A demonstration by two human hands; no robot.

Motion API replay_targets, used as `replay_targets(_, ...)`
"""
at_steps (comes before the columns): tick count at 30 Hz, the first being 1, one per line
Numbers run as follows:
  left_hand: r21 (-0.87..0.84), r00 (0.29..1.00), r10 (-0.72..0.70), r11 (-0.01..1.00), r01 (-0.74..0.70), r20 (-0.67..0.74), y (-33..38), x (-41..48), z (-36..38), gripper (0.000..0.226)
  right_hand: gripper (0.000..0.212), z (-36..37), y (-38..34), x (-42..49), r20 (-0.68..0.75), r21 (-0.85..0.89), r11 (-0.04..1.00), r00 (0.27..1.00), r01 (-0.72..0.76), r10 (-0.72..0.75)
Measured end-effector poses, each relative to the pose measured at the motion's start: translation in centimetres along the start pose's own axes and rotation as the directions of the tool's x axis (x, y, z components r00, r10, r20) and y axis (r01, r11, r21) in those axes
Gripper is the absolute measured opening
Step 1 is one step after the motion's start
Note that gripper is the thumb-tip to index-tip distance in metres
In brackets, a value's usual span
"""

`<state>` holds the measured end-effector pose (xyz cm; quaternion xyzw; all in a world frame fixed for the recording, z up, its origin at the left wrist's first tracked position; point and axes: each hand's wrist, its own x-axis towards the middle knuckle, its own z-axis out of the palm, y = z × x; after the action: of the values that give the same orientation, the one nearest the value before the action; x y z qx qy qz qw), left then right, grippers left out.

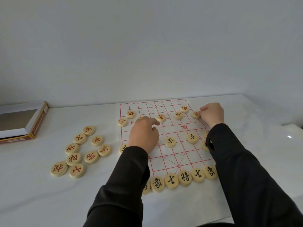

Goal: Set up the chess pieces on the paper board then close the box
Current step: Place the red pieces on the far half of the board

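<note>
The thin white paper board with its red grid (165, 128) lies right of centre on the white table (49, 202), and round pale wooden pieces with black characters (184, 177) line its near edge, touching one another. In the upper right of the board, the right hand (212, 113) pinches a red-marked wooden disc (195, 114) at its fingertips, apparently setting it on the edge line. The left hand (144, 134) hovers curled, palm down, over the left middle of the board; a disc edge shows just beyond its knuckles, but whether the fingers grip it I cannot tell. Nine loose red-character discs (80, 153) wait in a cluster at centre left, off the board, so the far row is not yet filled. The open cardboard box with a white inner rim (35, 118) sits at the upper left edge. The chief risk looks to be the dark sleeves (229, 145): both forearms cross low above placed pieces, and the right cuff hides discs at the right edge, so a drag could shove them off their points or pull the light sheet askew
</note>
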<state>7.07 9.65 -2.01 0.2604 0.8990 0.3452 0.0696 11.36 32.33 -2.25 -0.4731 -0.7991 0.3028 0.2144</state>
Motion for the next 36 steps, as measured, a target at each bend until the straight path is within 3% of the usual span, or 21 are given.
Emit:
replay_targets(9, -0.009, 1.0, -0.016, 1.0, 0.016, -0.004, -0.1, 0.0, -0.2, 0.032, 0.035, -0.2, -0.8, -0.9, 0.148, -0.126, 0.979, 0.979, 0.162, -0.143)
replay_targets(27, 0.019, 0.999, -0.027, 0.999, 0.027, 0.022, -0.3, 0.1, -0.3, 0.033, 0.031, 0.2, -0.9, -1.6, 0.045, -0.212, 0.954, 0.978, 0.21, -0.205)
replay_targets(31, 0.037, 1.0, -0.024, 0.999, 0.023, 0.015, -0.3, -0.1, -0.6, 0.033, 0.029, 0.3, -2.7, -3.0, 0.007, -0.222, 0.934, 0.958, 0.28, -0.285)
replay_targets(36, 0.046, 0.992, -0.098, 0.994, 0.102, -0.082, -0.4, -0.8, -1.5, 0.036, 0.027, 2.2, -6.6, -6.9, 0.088, -0.165, 0.889, 0.905, 0.426, -0.417)
